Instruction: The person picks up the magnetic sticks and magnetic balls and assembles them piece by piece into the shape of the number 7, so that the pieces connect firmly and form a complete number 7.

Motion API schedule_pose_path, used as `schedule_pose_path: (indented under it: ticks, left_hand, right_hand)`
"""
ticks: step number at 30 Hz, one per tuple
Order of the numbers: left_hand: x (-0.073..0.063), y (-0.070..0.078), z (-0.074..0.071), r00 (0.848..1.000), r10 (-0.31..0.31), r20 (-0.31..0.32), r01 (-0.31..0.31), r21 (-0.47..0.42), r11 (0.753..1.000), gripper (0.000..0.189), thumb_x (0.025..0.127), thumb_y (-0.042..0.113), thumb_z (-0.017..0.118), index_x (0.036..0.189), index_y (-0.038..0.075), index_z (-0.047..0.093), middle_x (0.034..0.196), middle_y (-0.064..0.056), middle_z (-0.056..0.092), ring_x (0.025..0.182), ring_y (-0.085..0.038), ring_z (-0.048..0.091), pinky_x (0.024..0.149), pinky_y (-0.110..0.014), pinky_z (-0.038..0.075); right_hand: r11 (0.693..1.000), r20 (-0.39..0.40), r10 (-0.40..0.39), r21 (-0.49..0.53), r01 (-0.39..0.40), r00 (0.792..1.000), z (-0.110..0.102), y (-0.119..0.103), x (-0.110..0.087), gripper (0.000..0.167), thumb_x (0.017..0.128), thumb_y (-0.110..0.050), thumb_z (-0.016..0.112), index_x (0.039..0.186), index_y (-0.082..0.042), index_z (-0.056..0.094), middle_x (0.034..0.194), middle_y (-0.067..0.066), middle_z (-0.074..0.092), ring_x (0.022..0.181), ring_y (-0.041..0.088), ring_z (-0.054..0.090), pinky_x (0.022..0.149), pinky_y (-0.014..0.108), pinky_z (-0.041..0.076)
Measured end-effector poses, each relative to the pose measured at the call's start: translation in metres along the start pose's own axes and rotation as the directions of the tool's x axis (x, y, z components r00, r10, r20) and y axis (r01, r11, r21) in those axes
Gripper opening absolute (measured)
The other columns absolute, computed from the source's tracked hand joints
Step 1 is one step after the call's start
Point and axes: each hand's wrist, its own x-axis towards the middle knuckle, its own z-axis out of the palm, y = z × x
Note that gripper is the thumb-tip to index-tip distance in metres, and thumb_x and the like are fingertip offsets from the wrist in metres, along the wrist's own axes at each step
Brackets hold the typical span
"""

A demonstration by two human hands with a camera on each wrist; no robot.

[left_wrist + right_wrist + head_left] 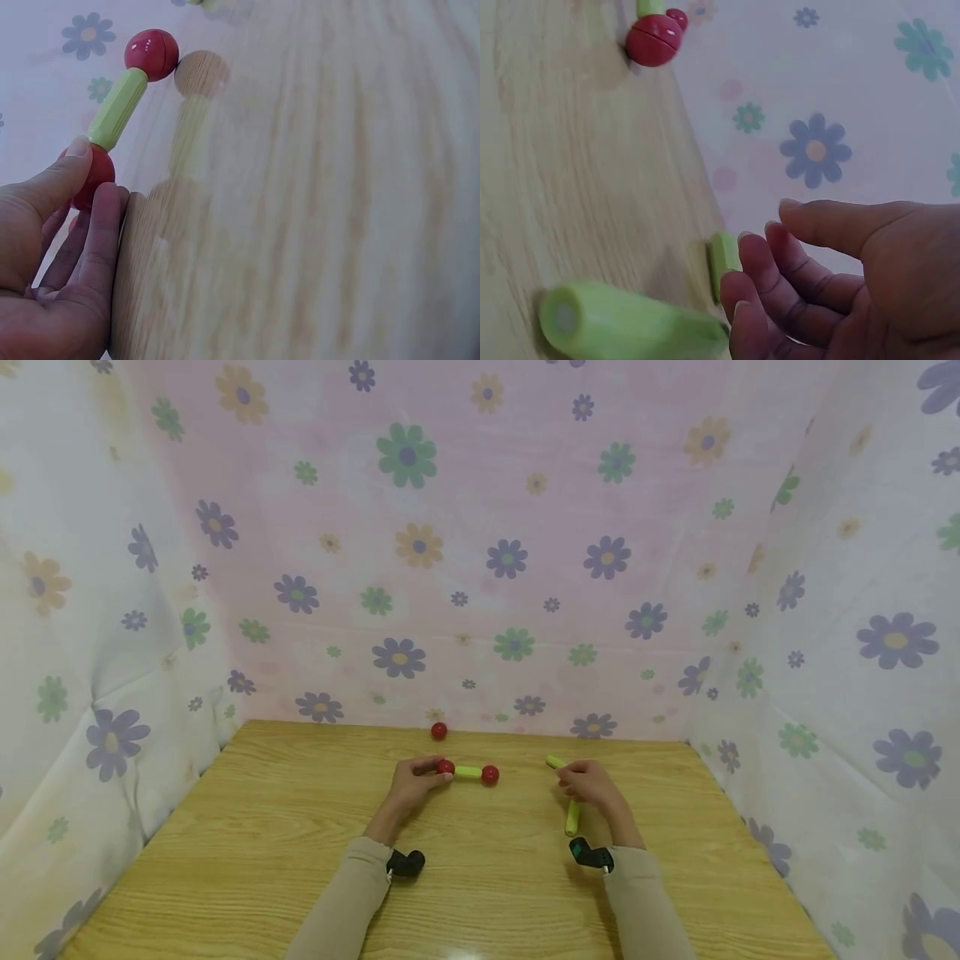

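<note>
My left hand (411, 783) pinches a red ball (96, 178) between thumb and fingers. That ball sits on one end of a light green rod (468, 772), and a second red ball (490, 774) caps the other end, like a small dumbbell. On the right, my right hand (590, 782) hovers close over two loose green rods. Its thumb stands apart from the loosely bent fingers, with nothing between them. The nearer rod (630, 322) shows a round grey end; the farther rod (724, 262) is partly hidden behind the fingertips.
Another red ball (438, 731) lies at the back edge of the wooden table (247, 860). Flowered cloth (465, 527) hangs behind the table and along both sides. A black wrist device (406, 862) is strapped at the left cuff, another black device (591, 853) at the right.
</note>
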Motion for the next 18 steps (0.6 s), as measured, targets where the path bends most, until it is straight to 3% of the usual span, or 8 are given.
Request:
schedule_pose_path:
  ticks: [3,8,10,14,18]
  left_hand:
    - [0.001,-0.001,0.000,1.000,-0.004,-0.004,0.004,0.008,1.000,0.042,0.089,0.004,0.081,0.128,-0.006,0.069,0.125,-0.025,0.070,0.117,-0.033,0.066,0.087,-0.025,0.057]
    - [0.001,0.000,0.001,1.000,-0.011,-0.007,0.011,0.001,1.000,0.043,0.090,0.005,0.080,0.130,-0.006,0.068,0.127,-0.025,0.069,0.119,-0.034,0.065,0.088,-0.025,0.056]
    - [0.000,-0.001,0.001,1.000,-0.021,-0.009,0.021,-0.005,1.000,0.044,0.090,0.005,0.081,0.130,-0.005,0.068,0.127,-0.024,0.069,0.120,-0.033,0.065,0.088,-0.024,0.056]
    - [-0.001,-0.001,0.000,1.000,-0.013,-0.006,0.013,-0.002,1.000,0.043,0.090,0.006,0.081,0.130,-0.006,0.068,0.127,-0.025,0.069,0.118,-0.033,0.065,0.088,-0.026,0.057]
    - [0.000,-0.002,0.001,1.000,-0.007,-0.005,0.007,-0.002,1.000,0.043,0.090,0.005,0.081,0.129,-0.006,0.069,0.126,-0.025,0.069,0.117,-0.032,0.065,0.088,-0.025,0.056]
  right_hand:
    - [1.000,-0.008,0.019,-0.014,-0.019,1.000,-0.009,0.003,-0.002,0.038,0.104,-0.021,0.062,0.123,0.012,0.064,0.111,0.023,0.071,0.092,0.026,0.070,0.078,0.035,0.059]
    - [0.998,0.045,0.044,-0.043,-0.042,0.998,-0.020,0.008,-0.006,0.034,0.102,-0.019,0.064,0.113,0.013,0.068,0.090,0.012,0.070,0.077,0.017,0.064,0.069,0.031,0.055]
    - [0.998,0.085,0.037,-0.048,-0.033,0.996,-0.023,0.011,-0.007,0.032,0.103,-0.018,0.064,0.109,0.013,0.069,0.089,0.012,0.070,0.078,0.017,0.065,0.071,0.033,0.057]
    - [0.999,0.129,-0.011,-0.044,0.016,0.992,-0.022,0.020,-0.004,0.027,0.099,-0.013,0.067,0.111,0.012,0.069,0.102,0.018,0.072,0.086,0.019,0.069,0.077,0.036,0.061]
    - [0.997,0.140,-0.041,-0.053,0.049,0.989,-0.017,0.025,-0.001,0.030,0.097,-0.013,0.072,0.116,0.010,0.068,0.102,0.015,0.071,0.080,0.015,0.064,0.071,0.031,0.057]
